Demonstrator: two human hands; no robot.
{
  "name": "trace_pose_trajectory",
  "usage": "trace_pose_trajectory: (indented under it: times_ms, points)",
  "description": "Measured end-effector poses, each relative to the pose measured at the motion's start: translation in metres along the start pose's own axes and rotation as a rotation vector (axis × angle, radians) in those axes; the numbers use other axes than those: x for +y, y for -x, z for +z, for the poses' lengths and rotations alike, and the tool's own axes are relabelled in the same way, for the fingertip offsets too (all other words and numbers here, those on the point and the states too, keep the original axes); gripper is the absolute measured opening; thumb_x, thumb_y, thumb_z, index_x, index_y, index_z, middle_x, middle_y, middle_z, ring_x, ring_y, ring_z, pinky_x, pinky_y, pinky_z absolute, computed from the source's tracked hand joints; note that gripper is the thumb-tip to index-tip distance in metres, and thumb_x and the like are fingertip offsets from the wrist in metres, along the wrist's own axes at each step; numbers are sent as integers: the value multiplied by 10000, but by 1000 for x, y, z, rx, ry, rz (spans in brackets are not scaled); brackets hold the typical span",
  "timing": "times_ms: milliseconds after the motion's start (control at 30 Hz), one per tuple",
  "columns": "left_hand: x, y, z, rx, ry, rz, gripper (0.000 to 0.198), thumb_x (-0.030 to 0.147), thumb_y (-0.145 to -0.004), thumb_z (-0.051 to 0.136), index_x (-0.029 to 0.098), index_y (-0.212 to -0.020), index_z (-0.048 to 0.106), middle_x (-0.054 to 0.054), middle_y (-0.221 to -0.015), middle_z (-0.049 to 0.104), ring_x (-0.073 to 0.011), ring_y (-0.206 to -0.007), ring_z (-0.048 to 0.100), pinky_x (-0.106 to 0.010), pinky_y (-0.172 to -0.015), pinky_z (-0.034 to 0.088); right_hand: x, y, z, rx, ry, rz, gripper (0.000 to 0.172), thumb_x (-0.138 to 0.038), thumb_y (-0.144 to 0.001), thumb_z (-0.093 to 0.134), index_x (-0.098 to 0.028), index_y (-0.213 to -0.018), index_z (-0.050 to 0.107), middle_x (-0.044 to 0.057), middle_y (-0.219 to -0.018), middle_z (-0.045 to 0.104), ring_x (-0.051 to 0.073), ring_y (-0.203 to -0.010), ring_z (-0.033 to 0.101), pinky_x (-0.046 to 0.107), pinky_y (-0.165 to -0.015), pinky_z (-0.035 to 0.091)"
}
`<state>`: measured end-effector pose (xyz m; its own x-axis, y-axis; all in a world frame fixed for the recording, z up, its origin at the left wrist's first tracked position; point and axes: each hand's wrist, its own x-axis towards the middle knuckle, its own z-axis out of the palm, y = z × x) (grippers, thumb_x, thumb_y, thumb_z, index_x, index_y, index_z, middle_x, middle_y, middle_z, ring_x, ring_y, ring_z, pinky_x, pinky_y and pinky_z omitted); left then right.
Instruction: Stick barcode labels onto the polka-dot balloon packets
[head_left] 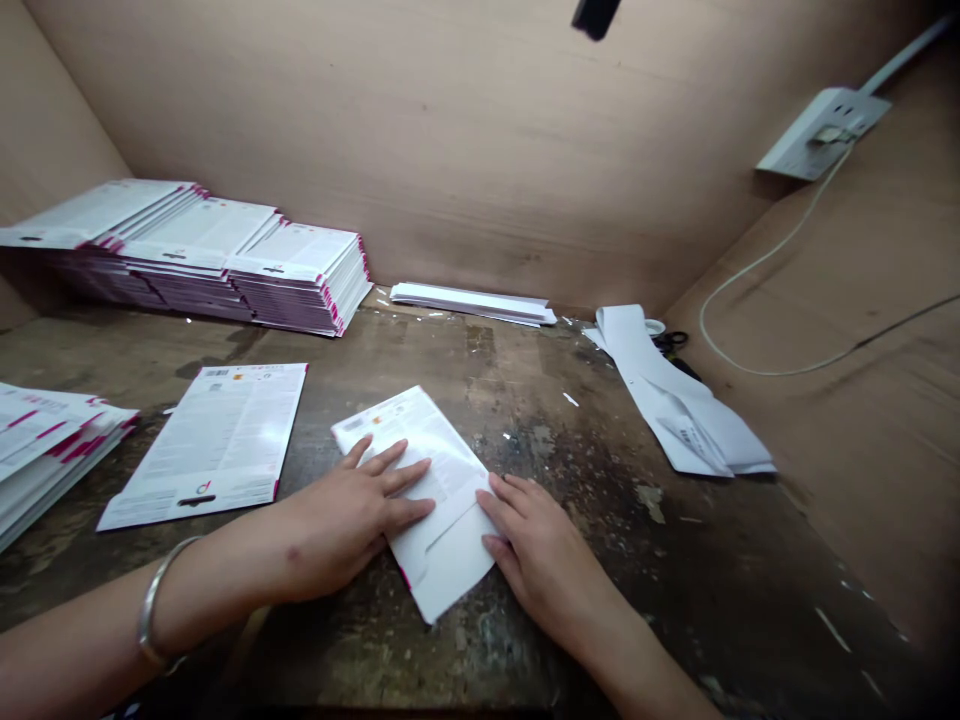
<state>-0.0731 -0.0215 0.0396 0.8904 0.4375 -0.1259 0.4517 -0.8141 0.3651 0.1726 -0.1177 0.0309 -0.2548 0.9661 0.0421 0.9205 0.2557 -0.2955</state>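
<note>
A white printed packet [457, 540] with thin pink edges lies slanted on the dark table in front of me. My left hand [375, 510] lies over its left part, fingers spread flat on the print. At the packet's right edge, my right hand [536, 550] has its fingers bent onto the paper, gripping the side. A crease or flap line crosses the packet's lower part, whose bottom edge curls slightly. Left of my hands, a second packet [217, 440] with a dark hanging slot lies flat, apart from both hands.
Stacks of packets [300, 290] stand at the back left, with another stack [52, 450] at the left edge. White paper strips [472, 303] lie by the back wall. A folded paper strip [675, 410] and scissors [673, 342] are at right. A power strip [802, 140] with a cable hangs above.
</note>
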Motion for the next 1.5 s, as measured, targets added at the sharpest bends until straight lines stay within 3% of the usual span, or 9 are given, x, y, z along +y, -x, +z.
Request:
trace_pose_trajectory:
  times_ms: [133,233,367,533,700,900,1200,1500]
  points:
    - [5,17,2,-27,37,-77,742,196,-756,554,358,-1422,269,-57,-1536,148,-338,-1398,108,-636,-1082,138,-24,9,-2,47,-52,-3,186,-132,-867,481,-179,-929,650,97,-953,654,257,-919,568,465,-839,494]
    - [6,19,6,-9,56,-105,733,367,-761,609,331,-1419,287,-79,-1542,104,-340,-1401,77,-623,-1092,107,-25,0,0,115,-109,-80,209,-145,-890,466,-173,-998,643,103,-1095,630,240,-1010,554,424,-909,477]
    - [6,11,16,106,61,-163,644,570,-782,561,262,-1332,434,-104,-1523,214,-330,-1401,135,-610,-1099,103,-19,-10,14,85,-96,-144,292,-128,-870,507,-124,-1144,607,111,-1218,598,250,-1136,505,406,-1005,425]
    - [4,10,27,189,97,-176,474,432,-846,554,272,-1287,485,-60,-1440,413,-285,-1357,300,-567,-1097,198,-28,-6,19,114,-30,-206,260,-109,-875,490,-111,-1097,625,120,-1168,630,270,-1052,546,470,-988,411]
    - [3,16,36,275,141,-207,418,453,-853,550,241,-1213,563,-66,-1367,506,-267,-1317,379,-513,-1086,275,-34,-22,0,-32,-151,-176,161,-113,-880,477,-168,-808,610,70,-859,643,207,-826,555,363,-777,487]
    - [2,15,38,285,110,-218,364,329,-917,459,227,-1259,529,-59,-1376,494,-244,-1325,370,-519,-1094,261,-28,-47,7,-60,-279,-289,127,-83,-822,527,-199,-873,535,55,-1047,597,188,-950,521,325,-842,463]
    - [-2,11,38,301,137,-228,403,326,-906,479,212,-1292,498,-60,-1371,501,-233,-1319,380,-492,-1101,271,-31,-48,20,-28,-311,-363,183,-71,-867,425,-193,-947,535,83,-1124,585,189,-994,522,347,-877,462]
    - [-3,12,36,309,165,-225,401,327,-896,490,226,-1283,511,-50,-1368,505,-233,-1315,387,-476,-1098,280,-32,-47,25,-79,-285,-396,165,-63,-848,417,-193,-873,515,70,-977,578,188,-916,513,320,-815,463]
